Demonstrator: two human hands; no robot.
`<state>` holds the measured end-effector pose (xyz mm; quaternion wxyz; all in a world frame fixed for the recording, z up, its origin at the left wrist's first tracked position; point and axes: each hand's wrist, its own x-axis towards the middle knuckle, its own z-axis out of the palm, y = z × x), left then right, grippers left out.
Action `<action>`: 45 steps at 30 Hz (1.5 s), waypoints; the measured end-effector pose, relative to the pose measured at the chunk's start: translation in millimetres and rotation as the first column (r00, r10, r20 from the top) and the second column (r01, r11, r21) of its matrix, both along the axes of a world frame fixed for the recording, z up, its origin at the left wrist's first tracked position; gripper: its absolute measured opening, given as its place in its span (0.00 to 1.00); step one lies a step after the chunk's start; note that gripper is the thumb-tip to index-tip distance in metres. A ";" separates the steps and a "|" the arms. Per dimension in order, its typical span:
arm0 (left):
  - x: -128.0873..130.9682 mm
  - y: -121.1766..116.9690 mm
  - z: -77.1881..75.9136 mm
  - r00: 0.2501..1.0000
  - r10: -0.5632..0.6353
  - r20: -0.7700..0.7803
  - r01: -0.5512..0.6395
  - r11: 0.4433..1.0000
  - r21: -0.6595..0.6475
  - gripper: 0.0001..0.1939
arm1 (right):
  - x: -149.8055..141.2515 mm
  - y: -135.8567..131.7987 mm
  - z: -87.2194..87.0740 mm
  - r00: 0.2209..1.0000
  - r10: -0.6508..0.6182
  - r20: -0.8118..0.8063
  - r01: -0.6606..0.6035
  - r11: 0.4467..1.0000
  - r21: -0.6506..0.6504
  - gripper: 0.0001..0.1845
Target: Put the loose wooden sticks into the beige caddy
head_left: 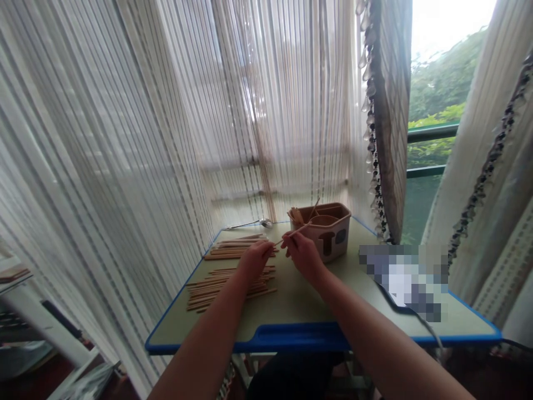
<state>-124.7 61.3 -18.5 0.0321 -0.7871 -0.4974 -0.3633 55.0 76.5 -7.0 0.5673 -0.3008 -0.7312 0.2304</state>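
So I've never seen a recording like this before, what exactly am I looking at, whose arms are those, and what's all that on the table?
There is no machine here. The one picture comes from a camera on a person's head, looking forward and down, so the two bare arms are the wearer's own. The left hand and right hand hold a thin stick between them.

On the pale, blue-edged table, to the left, lie two groups of sticks, a farther one and a nearer one. Behind them is a shiny spoon-like utensil. A divided container stands near the back, with more sticks in it. At the right, an object is pixelated, so I can't tell what it is.
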 end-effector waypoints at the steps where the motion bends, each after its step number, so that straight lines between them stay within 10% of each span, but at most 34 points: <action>1: -0.1 0.0 -0.2 1.000 0.011 0.012 -0.011 1.000 -0.005 0.13 | 2.0 -0.9 2.5 0.998 -0.048 -0.045 0.049 0.998 0.027 0.13; 13: 1.3 0.2 -4.3 0.995 0.063 -0.077 -0.067 0.996 -0.054 0.11 | 37.7 -2.5 31.1 0.715 -0.343 -0.609 0.497 0.862 0.098 0.12; 20: 2.4 -1.4 -3.9 0.992 0.065 -0.104 -0.072 0.995 -0.066 0.10 | 36.7 7.5 23.7 0.797 -0.558 -0.229 0.603 0.719 0.346 0.13; 27: 2.4 -2.3 -4.4 0.992 0.048 -0.119 -0.058 0.995 -0.076 0.10 | 27.6 10.6 24.1 0.661 -0.737 0.141 0.627 0.646 0.436 0.16; 45: 2.2 -2.8 -7.0 0.989 0.080 -0.126 -0.100 0.981 -0.164 0.10 | 28.4 20.7 14.7 0.633 -0.764 0.123 0.661 0.616 0.429 0.17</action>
